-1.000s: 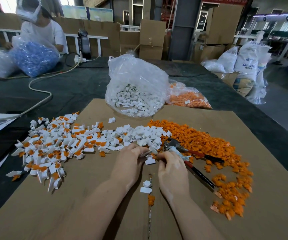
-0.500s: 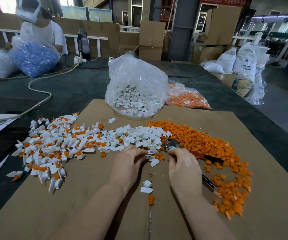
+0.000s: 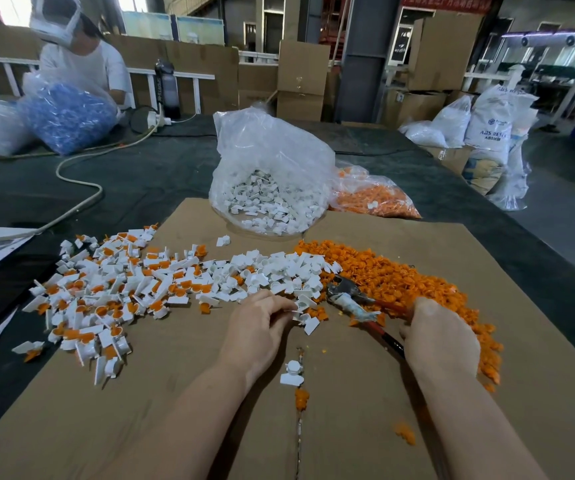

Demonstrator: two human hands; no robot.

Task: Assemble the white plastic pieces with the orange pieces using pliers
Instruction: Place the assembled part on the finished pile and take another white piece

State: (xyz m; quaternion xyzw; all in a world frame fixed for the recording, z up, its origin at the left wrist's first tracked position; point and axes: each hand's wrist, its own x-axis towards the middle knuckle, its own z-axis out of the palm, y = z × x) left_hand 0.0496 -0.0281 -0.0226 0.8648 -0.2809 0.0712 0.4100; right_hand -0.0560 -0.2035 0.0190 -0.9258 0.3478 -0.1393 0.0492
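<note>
White sack at far right, standing among other sacks on the floor: printed "ABS RES" in dark capitals, the word cut off by a fold; a second line beneath begins "ABS", remainder too small to read; small dark logo above, illegible. Red banner at top of frame: pale characters, not readable. Dark bottle beside the white railing: vertical lettering, not legible.

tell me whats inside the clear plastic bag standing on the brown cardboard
Small white plastic pieces fill the bottom of the clear plastic bag. Its crumpled upper film blurs the back, so any pieces deeper inside cannot be seen.
</note>
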